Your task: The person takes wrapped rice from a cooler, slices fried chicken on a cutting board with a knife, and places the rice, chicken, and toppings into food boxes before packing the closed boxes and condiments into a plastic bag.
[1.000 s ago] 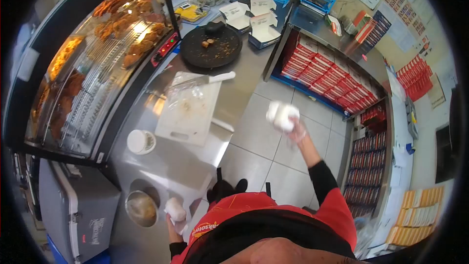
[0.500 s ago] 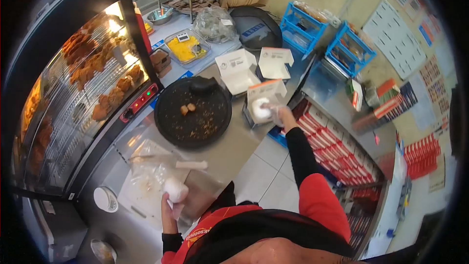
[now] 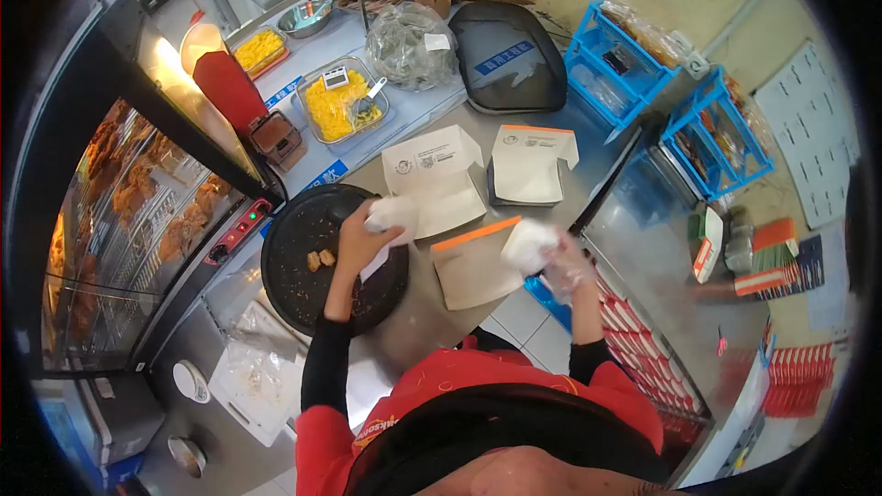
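Note:
My left hand (image 3: 356, 255) is closed around a white rounded bundle (image 3: 391, 217) with a loose paper flap, above the right part of a round black pan (image 3: 289, 298). A few brown pieces (image 3: 320, 260) and crumbs lie in the pan. My right hand (image 3: 571, 274), in a clear plastic glove, grips another white rounded bundle (image 3: 529, 246) at the right side of an orange-edged takeaway box (image 3: 469, 271). What is inside the bundles cannot be made out. Two open white takeaway boxes, one wide box (image 3: 436, 193) and one smaller box (image 3: 525, 179), stand behind.
A heated display case (image 3: 138, 220) of fried food stands at left. Trays of yellow food (image 3: 342, 110), a black lid (image 3: 510, 60) and blue racks (image 3: 616, 64) line the back. A cutting board (image 3: 253, 386) lies front left; red-and-white stacked boxes (image 3: 643, 340) sit at right.
My left hand has carried its white bundle from beside the cutting board up over the pan. My right hand has drawn its bundle to the box's right side. The view has shifted.

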### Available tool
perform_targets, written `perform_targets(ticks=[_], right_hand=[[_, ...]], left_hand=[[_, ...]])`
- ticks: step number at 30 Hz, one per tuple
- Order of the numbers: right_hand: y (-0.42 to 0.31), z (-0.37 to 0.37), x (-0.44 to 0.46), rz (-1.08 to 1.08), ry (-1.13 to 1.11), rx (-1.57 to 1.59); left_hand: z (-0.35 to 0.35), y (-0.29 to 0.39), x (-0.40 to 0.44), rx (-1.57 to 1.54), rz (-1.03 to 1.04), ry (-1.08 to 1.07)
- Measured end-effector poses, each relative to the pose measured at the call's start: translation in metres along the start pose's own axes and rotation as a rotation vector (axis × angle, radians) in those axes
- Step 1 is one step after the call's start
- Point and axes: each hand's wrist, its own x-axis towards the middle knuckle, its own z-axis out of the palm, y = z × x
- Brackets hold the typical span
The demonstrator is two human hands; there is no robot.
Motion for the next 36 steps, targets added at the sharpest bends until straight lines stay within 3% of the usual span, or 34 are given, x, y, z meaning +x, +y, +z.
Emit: perform_targets(ticks=[2, 4, 5, 7, 8, 10, 12, 13, 14, 15, 18, 20, 21, 22, 25, 28, 29, 31, 33, 34, 35, 36], right_hand=[[-0.041, -0.015, 0.042, -0.273, -0.036, -0.162], [-0.071, -0.018, 0.087, -0.336, 0.159, -0.574], [-0.072, -0.026, 0.119, -0.330, 0.149, -0.572], [-0.031, -0.057, 0.198, -0.228, 0.128, -0.844], [-0.006, -0.071, 0.234, -0.195, 0.113, -0.935], [0.032, -0.079, 0.272, -0.196, -0.090, -0.825], [0.045, -0.063, 0.281, -0.253, -0.183, -0.913], [0.050, -0.060, 0.280, -0.279, -0.184, -1.029], [0.054, -0.056, 0.279, -0.316, -0.174, -1.184], [0.057, -0.056, 0.277, -0.351, -0.151, -1.340], [0.033, -0.053, 0.272, -0.353, -0.099, -1.600], [-0.035, -0.017, 0.251, -0.271, -0.201, -1.436], [-0.057, -0.001, 0.241, -0.359, -0.086, -1.514], [-0.077, 0.025, 0.217, -0.660, -0.118, -1.207], [-0.147, 0.133, 0.131, -0.923, -0.292, -1.114], [-0.152, 0.248, 0.069, -1.164, -0.559, -1.053], [-0.135, 0.294, 0.051, -0.935, -0.751, -0.734], [-0.121, 0.379, 0.014, -1.287, -0.898, -0.888], [-0.095, 0.460, -0.006, -1.251, -0.891, -0.822], [-0.074, 0.501, 0.003, -1.382, -0.646, -0.817], [-0.048, 0.535, 0.015, -1.488, -0.400, -0.818], [-0.033, 0.561, 0.025, -1.501, -0.336, -0.810]], left_hand=[[0.029, -0.002, 0.045, 0.145, 0.002, -0.029], [0.060, -0.011, 0.082, 0.485, 0.061, -0.244], [0.074, -0.016, 0.095, 0.490, 0.051, -0.242], [0.100, -0.034, 0.114, 0.727, 0.160, -0.502], [0.115, -0.054, 0.123, 0.733, 0.148, -0.500], [0.139, -0.089, 0.133, 0.786, 0.098, -0.773], [0.145, -0.082, 0.132, 0.783, -0.066, -0.861], [0.152, -0.100, 0.129, 0.804, 0.052, -0.741], [0.155, -0.097, 0.129, 0.851, 0.002, -0.692], [0.153, -0.095, 0.120, 0.878, 0.196, -0.477], [0.156, -0.094, 0.102, 0.878, 0.409, -0.111], [0.114, -0.038, 0.076, 0.715, 0.251, -0.115], [0.092, -0.014, 0.058, 0.635, 0.137, -0.066], [0.070, 0.002, 0.038, 0.547, 0.023, -0.009], [0.008, 0.041, -0.049, 0.305, -0.274, 0.156], [-0.018, 0.023, -0.148, 0.119, -0.396, 0.341], [-0.024, 0.017, -0.179, 0.049, -0.413, 0.391], [-0.036, -0.004, -0.239, -0.012, -0.403, 0.399], [-0.049, -0.021, -0.294, -0.381, -0.618, 0.367], [-0.065, -0.027, -0.317, -0.368, -0.604, 0.333], [-0.079, -0.031, -0.343, -0.543, -0.719, 0.383], [-0.092, -0.036, -0.363, -0.725, -0.833, 0.434]])
